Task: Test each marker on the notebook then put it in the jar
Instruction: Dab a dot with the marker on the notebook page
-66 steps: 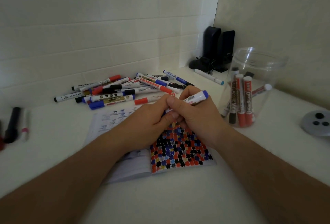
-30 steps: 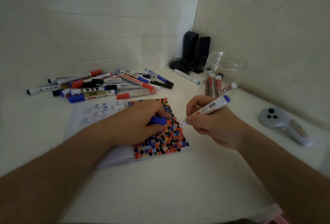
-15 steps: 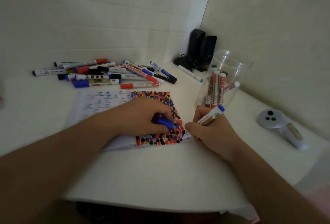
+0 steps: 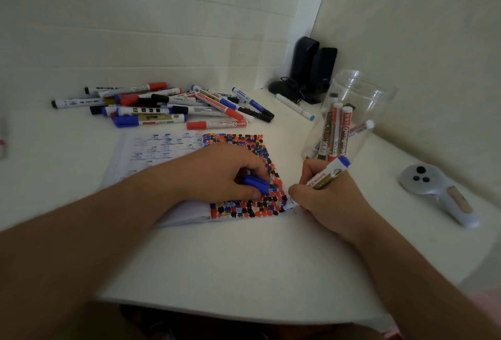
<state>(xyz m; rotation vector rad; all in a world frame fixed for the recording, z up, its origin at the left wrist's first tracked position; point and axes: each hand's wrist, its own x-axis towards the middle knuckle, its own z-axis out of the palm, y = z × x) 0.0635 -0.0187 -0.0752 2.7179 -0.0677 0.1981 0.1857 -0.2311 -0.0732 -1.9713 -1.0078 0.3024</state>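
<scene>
White desk [image 4: 244, 258]; right fingers [image 4: 294, 192] round marker [image 4: 328, 173] at notebook [image 4: 151, 155] edge, left round cap [image 4: 256, 183]

You have one open notebook, one clear jar and a heap of loose markers in front of you.

At your twelve o'clock lies the open paper notebook [image 4: 151, 155], one only, its right page filled with red, blue and black dots. At two o'clock stands one clear plastic jar [image 4: 360, 95]; at least four markers show inside it, though the exact count is hard to read through the wall. At eleven o'clock the pile of white-bodied markers [image 4: 162, 106] holds roughly fifteen to twenty; overlap prevents a firm count. One white marker with a light-blue end [image 4: 294, 106] lies apart at one o'clock. Two black speakers [image 4: 314, 65] stand in the corner. One pale grey handheld controller [image 4: 439, 193] lies at three o'clock.
</scene>
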